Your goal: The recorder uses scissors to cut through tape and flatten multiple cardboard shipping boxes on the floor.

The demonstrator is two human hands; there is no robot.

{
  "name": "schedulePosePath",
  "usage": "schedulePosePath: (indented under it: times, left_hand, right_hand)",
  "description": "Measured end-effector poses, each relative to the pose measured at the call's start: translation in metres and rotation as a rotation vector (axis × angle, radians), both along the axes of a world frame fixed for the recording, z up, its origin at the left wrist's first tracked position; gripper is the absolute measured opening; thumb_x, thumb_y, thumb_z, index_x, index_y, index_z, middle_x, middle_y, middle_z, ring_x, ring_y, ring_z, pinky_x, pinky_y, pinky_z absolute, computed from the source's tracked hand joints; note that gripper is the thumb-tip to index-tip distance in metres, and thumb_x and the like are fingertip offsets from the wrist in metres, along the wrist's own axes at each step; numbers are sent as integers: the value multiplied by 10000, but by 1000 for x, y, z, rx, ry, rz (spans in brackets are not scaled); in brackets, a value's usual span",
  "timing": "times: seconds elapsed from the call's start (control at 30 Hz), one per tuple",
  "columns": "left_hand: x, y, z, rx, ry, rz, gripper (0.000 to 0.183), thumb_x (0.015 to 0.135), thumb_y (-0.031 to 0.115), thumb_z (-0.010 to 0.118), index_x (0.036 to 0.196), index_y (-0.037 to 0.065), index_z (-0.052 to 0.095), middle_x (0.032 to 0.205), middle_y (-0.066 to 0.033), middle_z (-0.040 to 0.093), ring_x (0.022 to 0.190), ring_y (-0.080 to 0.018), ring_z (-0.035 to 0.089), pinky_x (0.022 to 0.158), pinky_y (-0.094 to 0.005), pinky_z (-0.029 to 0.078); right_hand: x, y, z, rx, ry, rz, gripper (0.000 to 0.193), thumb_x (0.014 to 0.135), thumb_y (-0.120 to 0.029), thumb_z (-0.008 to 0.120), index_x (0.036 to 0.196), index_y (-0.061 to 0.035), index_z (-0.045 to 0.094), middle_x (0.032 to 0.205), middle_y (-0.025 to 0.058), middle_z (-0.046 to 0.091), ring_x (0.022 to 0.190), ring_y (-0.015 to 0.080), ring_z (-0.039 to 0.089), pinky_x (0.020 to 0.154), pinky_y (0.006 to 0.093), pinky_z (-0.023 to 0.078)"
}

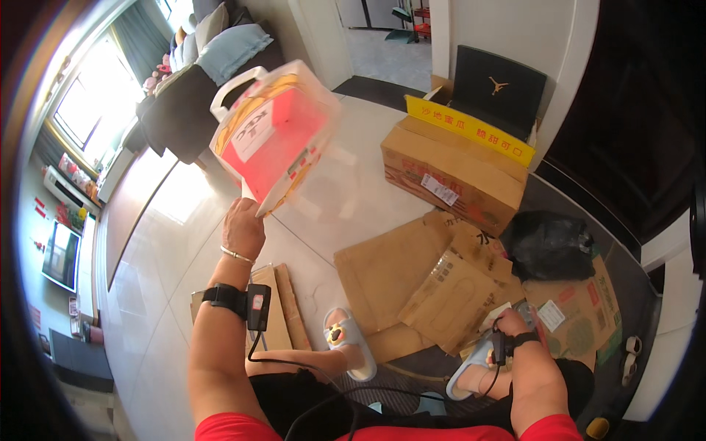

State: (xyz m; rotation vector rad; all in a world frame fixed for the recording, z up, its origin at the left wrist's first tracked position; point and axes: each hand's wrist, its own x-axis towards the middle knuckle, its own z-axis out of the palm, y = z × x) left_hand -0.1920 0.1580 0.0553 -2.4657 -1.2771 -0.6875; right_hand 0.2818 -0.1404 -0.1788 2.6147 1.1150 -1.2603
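Note:
My left hand [243,229] is raised and closed on the bottom corner of a takeaway carrier bag [254,151]. The bag is red, white and yellow, with a white loop handle on top and a cloudy, see-through side, and it tilts over the floor. Low on the right, my right hand [512,323] is closed beside my slipper, over the flattened cardboard. A pale edge shows at its fingers, but I cannot make out what it holds. Under it lies a flattened brown carton [452,298].
A brown carton with a yellow flap [448,165] stands ahead, a black box [500,88] upright in it. Beside it lies a black plastic bag [548,246]. More cardboard [279,316] lies by my left leg. A dark sofa [180,103] is far left; a dark door [625,117] is right.

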Motion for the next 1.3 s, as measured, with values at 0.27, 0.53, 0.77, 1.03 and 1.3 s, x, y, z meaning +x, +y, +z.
schedulePosePath:
  times: [0.27,0.53,0.77,1.03,1.3]
  left_hand:
    - [0,64,-67,-235,-263,547,325,781,236,451,699,-37,608,730,-239,594,697,-406,571,676,-464,455]
    - [11,74,-92,-179,-219,508,316,837,215,423,800,-52,590,853,-246,587,802,-388,564,743,-435,448]
    - [46,68,-114,-140,-109,802,883,666,331,725,1330,9,240,1366,-195,282,1283,-319,246,1028,-351,282]
    - [182,-26,-256,-1436,-229,360,743,630,369,768,1190,-17,470,1155,-162,543,1029,-201,543,851,-284,442]
    - [231,-126,-331,-1386,-79,224,856,537,432,779,1207,30,430,1154,-219,485,1046,-333,507,874,-377,439]
  right_hand:
    - [-5,36,160,529,-1,-40,307,698,-155,678,961,-40,567,864,168,615,753,258,601,638,342,468]
    - [-16,-6,222,638,74,-225,549,715,-147,696,1199,-90,444,731,91,596,695,219,576,646,320,435]
    - [-2,10,183,772,48,-168,786,682,-65,690,1343,-79,264,725,95,599,675,212,580,648,308,444]
    - [37,31,41,564,386,-842,324,678,-184,732,878,-48,516,652,24,494,499,127,467,410,293,370]
    - [-6,7,-97,556,440,-1097,662,638,-227,780,1146,-3,419,1040,121,552,979,214,512,826,344,410]
